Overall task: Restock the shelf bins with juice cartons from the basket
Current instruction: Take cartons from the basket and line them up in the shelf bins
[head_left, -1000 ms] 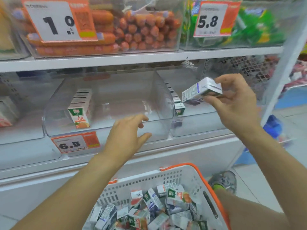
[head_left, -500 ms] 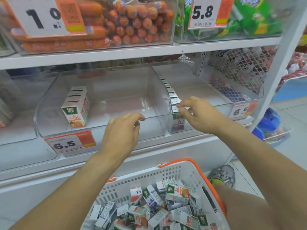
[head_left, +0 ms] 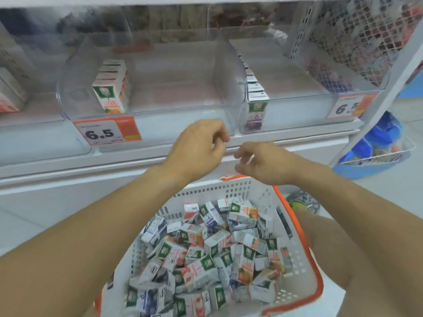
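Observation:
A white basket (head_left: 231, 188) with an orange rim sits below me, holding several small juice cartons (head_left: 212, 245) in a loose heap. On the shelf, a clear middle bin (head_left: 151, 124) holds a row of orange-label cartons (head_left: 111, 88) at its left side. The clear right bin (head_left: 297, 115) holds a row of purple-label cartons (head_left: 256, 110) along its left wall. My left hand (head_left: 199, 147) hovers in front of the middle bin's lower edge, fingers loosely curled, holding nothing. My right hand (head_left: 263, 161) hangs just above the basket's far rim, fingers loosely curled and empty.
Orange price tags reading 6.5 hang on the middle bin (head_left: 107, 131) and the right bin (head_left: 348, 107). A wire mesh panel (head_left: 357, 42) stands at the back right. A blue wire basket (head_left: 375, 154) hangs off the shelf end. A shoe (head_left: 302, 202) shows beside the basket.
My right hand placed its carton in the right bin, then came away empty and dropped toward the basket. My left hand lowered from the middle bin's edge. The view tilted down.

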A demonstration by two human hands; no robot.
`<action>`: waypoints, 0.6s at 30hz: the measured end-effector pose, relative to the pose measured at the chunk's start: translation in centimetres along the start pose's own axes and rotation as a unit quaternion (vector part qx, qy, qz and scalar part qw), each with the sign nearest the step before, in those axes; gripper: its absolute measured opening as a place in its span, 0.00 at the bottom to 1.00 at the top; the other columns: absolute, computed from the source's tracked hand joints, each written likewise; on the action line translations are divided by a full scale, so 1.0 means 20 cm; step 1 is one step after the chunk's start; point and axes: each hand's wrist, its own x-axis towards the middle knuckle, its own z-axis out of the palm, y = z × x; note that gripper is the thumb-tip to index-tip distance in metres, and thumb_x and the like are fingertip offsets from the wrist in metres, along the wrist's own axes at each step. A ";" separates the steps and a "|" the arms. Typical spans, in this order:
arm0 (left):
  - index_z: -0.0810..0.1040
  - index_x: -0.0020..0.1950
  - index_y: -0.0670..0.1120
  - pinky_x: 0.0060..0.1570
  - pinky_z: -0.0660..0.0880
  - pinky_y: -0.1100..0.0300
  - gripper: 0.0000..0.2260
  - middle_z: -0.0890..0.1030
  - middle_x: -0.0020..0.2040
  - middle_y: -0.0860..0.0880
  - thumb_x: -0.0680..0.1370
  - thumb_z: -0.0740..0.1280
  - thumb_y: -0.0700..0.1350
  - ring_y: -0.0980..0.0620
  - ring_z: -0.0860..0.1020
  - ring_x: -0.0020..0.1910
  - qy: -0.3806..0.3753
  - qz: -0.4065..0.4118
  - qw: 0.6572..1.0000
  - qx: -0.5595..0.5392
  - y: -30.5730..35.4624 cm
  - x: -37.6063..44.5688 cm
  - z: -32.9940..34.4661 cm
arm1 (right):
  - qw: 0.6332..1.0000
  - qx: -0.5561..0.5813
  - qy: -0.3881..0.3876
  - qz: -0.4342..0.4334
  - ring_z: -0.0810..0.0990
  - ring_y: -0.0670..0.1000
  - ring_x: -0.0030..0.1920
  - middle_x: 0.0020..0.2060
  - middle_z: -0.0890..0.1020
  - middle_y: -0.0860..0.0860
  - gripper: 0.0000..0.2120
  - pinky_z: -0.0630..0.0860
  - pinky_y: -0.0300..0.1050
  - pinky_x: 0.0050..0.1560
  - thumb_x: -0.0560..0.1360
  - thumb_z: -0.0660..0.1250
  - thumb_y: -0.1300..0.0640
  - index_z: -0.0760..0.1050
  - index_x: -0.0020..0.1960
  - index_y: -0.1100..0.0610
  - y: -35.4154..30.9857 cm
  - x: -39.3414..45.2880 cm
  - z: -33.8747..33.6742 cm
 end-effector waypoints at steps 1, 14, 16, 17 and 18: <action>0.79 0.49 0.46 0.46 0.74 0.56 0.07 0.81 0.42 0.52 0.75 0.63 0.38 0.52 0.77 0.42 -0.070 -0.042 0.996 -0.019 -0.01 -0.05 0.05 | 0.993 -0.036 -0.106 0.024 0.77 0.48 0.48 0.55 0.81 0.49 0.17 0.74 0.44 0.54 0.77 0.68 0.47 0.76 0.63 0.53 0.02 0.00 0.07; 0.69 0.69 0.47 0.62 0.74 0.51 0.32 0.75 0.65 0.48 0.70 0.76 0.58 0.47 0.75 0.61 -0.522 -0.283 0.803 0.044 -0.36 -1.07 0.58 | 0.929 -0.078 -0.360 0.039 0.78 0.55 0.59 0.54 0.79 0.51 0.32 0.75 0.46 0.55 0.70 0.78 0.55 0.70 0.70 0.53 0.23 -0.15 0.89; 0.74 0.58 0.49 0.54 0.76 0.52 0.24 0.78 0.55 0.50 0.68 0.77 0.58 0.48 0.78 0.53 -0.497 -0.280 0.821 0.041 -0.36 -1.12 0.58 | 0.919 -0.098 -0.383 0.002 0.77 0.55 0.60 0.62 0.75 0.53 0.34 0.74 0.45 0.56 0.69 0.78 0.56 0.68 0.71 0.53 0.21 -0.17 0.94; 0.75 0.56 0.49 0.53 0.76 0.53 0.22 0.78 0.53 0.50 0.68 0.78 0.55 0.48 0.78 0.52 -0.480 -0.284 0.830 0.029 -0.36 -1.13 0.57 | 0.911 -0.137 -0.388 -0.033 0.76 0.55 0.61 0.64 0.72 0.53 0.34 0.73 0.44 0.55 0.70 0.77 0.57 0.68 0.72 0.53 0.21 -0.18 0.95; 0.75 0.57 0.48 0.52 0.75 0.55 0.22 0.77 0.52 0.50 0.69 0.78 0.53 0.48 0.77 0.53 -0.465 -0.287 0.838 0.019 -0.36 -1.13 0.57 | 0.901 -0.184 -0.385 -0.072 0.75 0.55 0.62 0.66 0.69 0.52 0.31 0.72 0.43 0.53 0.72 0.74 0.61 0.68 0.73 0.53 0.20 -0.19 0.96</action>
